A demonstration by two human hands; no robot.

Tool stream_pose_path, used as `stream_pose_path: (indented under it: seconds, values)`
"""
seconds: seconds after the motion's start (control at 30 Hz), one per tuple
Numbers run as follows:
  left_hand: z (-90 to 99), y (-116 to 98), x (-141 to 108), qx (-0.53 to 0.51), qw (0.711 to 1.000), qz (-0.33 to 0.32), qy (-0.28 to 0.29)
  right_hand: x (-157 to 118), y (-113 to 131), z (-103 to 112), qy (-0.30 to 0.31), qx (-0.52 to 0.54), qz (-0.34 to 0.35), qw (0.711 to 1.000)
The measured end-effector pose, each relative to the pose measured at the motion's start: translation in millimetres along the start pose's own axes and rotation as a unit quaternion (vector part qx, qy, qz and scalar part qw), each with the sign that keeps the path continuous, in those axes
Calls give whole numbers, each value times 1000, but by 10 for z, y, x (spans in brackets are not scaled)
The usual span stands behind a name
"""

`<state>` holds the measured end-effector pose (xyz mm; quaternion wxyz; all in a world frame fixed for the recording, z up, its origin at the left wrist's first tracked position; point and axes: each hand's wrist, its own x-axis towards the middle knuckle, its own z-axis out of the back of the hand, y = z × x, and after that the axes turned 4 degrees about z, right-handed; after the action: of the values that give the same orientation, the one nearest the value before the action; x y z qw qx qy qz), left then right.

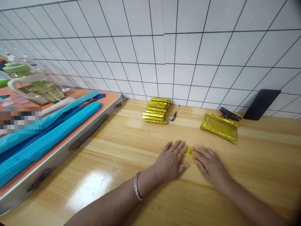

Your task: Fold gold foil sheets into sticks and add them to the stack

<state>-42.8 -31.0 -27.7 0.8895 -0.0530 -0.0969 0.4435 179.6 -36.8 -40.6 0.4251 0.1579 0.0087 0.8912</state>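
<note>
A small piece of gold foil lies on the wooden table between my hands. My left hand rests flat on the table with its fingers spread, its fingertips over the foil's left end. At the foil's right end are the fingertips of my right hand, pressed together at its edge. Beyond my left hand sits a stack of gold foil rolls. A flat pile of gold foil sheets lies beyond my right hand.
A pen lies beside the rolls. A black stapler-like object and a dark phone-like slab are near the tiled wall. Blue wrapped bundles and a green-lidded container sit on an orange-topped surface at left.
</note>
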Motion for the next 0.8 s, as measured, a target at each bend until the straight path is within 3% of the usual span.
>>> stream_pose_path:
  seconds: [0.27,0.5,0.8]
  values:
    - [-21,27,-13,-5,1000,-11,-10,24,85,31,31,-64,-1,997]
    - [-14,38,-6,-12,1000,-26,-7,14,79,17,-18,-79,51,995]
    - [34,89,48,-36,998,-51,11,-39,41,-12,-9,-100,63,993]
